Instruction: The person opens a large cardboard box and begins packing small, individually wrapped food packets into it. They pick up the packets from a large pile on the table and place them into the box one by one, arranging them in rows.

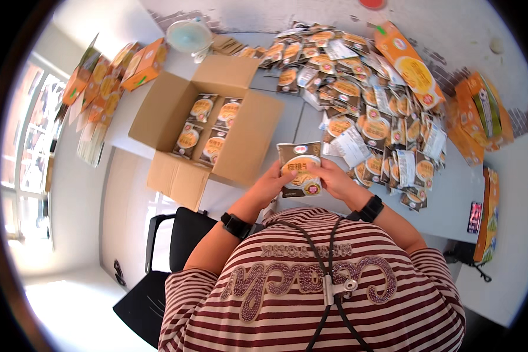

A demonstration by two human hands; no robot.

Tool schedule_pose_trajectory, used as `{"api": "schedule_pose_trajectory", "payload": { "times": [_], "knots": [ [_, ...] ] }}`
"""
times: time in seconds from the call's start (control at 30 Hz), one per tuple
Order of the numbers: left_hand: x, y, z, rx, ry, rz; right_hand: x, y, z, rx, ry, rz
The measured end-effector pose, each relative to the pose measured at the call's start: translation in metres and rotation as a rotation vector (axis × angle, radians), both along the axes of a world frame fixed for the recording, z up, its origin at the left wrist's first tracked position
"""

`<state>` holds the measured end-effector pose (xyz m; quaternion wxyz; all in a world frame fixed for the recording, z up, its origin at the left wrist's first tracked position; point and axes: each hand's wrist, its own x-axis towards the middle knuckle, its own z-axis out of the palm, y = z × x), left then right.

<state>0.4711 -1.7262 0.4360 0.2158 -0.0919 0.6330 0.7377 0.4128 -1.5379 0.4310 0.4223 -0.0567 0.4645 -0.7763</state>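
Observation:
My left hand (273, 182) and my right hand (333, 176) grip a brown printed food packet (300, 154) by its two sides, thumbs on its front, over the near edge of the table. To the left stands an open cardboard box (248, 136) with its flaps spread; several like packets (202, 108) lie face up inside in two columns. A large heap of the same packets (345, 90) covers the table's back right, some turned to show pale backs, close beyond my right hand.
An orange printed carton (407, 66) leans behind the heap, and another open one (479, 114) is at the right. A fan (189, 37) and orange boxes (144, 64) stand at the back left. A phone (474, 217) lies on the table's right end. A black chair (191, 237) is beside me.

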Motion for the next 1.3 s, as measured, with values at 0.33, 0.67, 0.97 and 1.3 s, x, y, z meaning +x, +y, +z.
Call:
{"api": "schedule_pose_trajectory", "payload": {
  "times": [0.33,0.67,0.97,1.3],
  "knots": [
    [-0.010,-0.029,-0.008,0.072,0.071,-0.025,-0.007,-0.023,-0.010,0.214,-0.002,-0.008],
    [-0.033,-0.087,-0.012,0.065,0.101,0.073,-0.018,-0.051,0.002,0.144,-0.006,-0.008],
    [-0.083,-0.228,-0.013,0.139,0.056,0.467,-0.023,-0.033,-0.008,0.199,-0.115,-0.209],
    [-0.166,-0.286,-0.084,-0.124,-0.102,0.337,-0.005,-0.028,-0.009,0.246,-0.189,-0.440]
  ]
}}
